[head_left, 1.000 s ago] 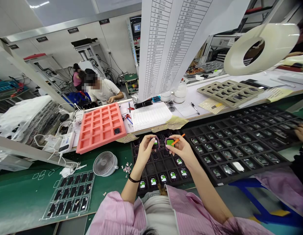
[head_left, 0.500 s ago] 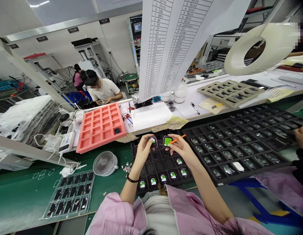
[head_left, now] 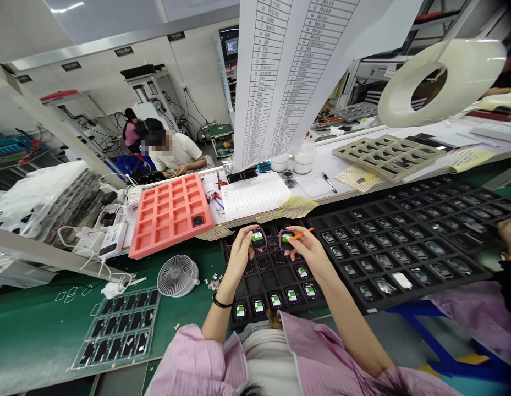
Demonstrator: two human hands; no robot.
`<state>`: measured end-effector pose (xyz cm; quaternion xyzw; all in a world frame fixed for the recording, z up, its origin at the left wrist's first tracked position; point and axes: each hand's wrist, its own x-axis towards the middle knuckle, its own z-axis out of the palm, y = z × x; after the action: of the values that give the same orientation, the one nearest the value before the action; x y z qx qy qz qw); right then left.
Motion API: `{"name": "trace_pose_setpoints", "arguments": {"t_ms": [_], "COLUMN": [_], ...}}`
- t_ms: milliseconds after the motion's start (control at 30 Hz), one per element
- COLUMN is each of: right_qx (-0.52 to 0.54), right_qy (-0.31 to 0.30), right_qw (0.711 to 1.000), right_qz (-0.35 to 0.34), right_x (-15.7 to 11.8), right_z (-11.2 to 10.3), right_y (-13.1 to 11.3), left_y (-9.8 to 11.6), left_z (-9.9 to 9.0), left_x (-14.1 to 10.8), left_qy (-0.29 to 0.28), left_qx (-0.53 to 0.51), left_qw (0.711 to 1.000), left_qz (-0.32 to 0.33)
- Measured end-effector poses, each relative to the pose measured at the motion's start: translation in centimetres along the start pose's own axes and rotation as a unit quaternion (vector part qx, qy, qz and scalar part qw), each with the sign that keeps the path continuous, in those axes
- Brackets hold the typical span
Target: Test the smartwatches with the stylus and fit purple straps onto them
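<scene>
My left hand grips a smartwatch body by its left edge. Its lit screen, green and white, faces up. In my right hand is a second smartwatch body with a dark purplish rim and a green screen, partly covered by my fingers. An orange stick-like tool also lies between the fingers of that hand. Both watches are held side by side, a small gap apart, above a black foam tray. Several watches with lit screens sit in its front pockets.
More black trays of watch bodies extend right, where a co-worker's hand rests near the edge. A pink foam tray, a small fan and a clear blister tray are left. A hanging paper list and tape roll are overhead.
My left thumb has come off its watch's screen, which now shows more fully. The right watch has shifted slightly rightward and tilted. The co-worker's hand at the right edge has moved slightly.
</scene>
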<state>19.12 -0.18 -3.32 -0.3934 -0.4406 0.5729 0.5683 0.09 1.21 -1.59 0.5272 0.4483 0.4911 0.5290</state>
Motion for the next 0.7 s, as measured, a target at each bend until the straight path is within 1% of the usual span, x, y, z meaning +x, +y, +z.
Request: {"name": "trace_pose_setpoints", "arguments": {"t_ms": [67, 167, 233, 300, 367, 433, 500, 567, 633, 700], "right_qx": [0.005, -0.001, -0.013, -0.031, -0.054, -0.088, -0.138, -0.187, -0.204, -0.175], "right_qy": [-0.001, 0.002, 0.006, 0.007, 0.002, -0.004, -0.007, -0.008, -0.011, -0.022], "right_qw": [1.000, 1.000, 1.000, 0.999, 0.998, 0.996, 0.990, 0.982, 0.979, 0.984], "right_qz": [0.007, 0.019, 0.023, 0.022, 0.015, 0.004, -0.002, -0.004, -0.006, -0.009], "right_x": [-0.1, -0.2, -0.4, -0.6, -0.8, -1.1, -1.4, -1.7, -1.9, -1.8], "right_z": [0.0, 0.3, 0.6, 0.9, 1.1, 1.2, 1.3, 1.4, 1.4, 1.4], "right_y": [-0.2, -0.7, -0.9, -1.1, -1.0, -0.9, -0.8, -0.8, -0.9, -1.1], "left_y": [0.3, 0.9, 1.3, 1.5, 1.6, 1.4, 1.2, 1.0, 0.9, 1.2], "left_z": [0.0, 0.2, 0.5, 0.8, 1.0, 1.2, 1.2, 1.2, 1.1, 1.0], "left_x": [-0.3, -0.8, -1.1, -1.1, -0.9, -0.5, -0.2, 0.0, -0.1, -0.2], "left_qy": [-0.011, -0.061, -0.100, -0.123, -0.130, -0.128, -0.130, -0.133, -0.128, -0.118], "left_qx": [0.021, 0.083, 0.129, 0.190, 0.266, 0.337, 0.391, 0.435, 0.455, 0.439], "left_qw": [1.000, 0.993, 0.982, 0.964, 0.936, 0.901, 0.870, 0.846, 0.833, 0.836], "left_qz": [0.017, 0.064, 0.097, 0.137, 0.191, 0.241, 0.269, 0.278, 0.288, 0.307]}}
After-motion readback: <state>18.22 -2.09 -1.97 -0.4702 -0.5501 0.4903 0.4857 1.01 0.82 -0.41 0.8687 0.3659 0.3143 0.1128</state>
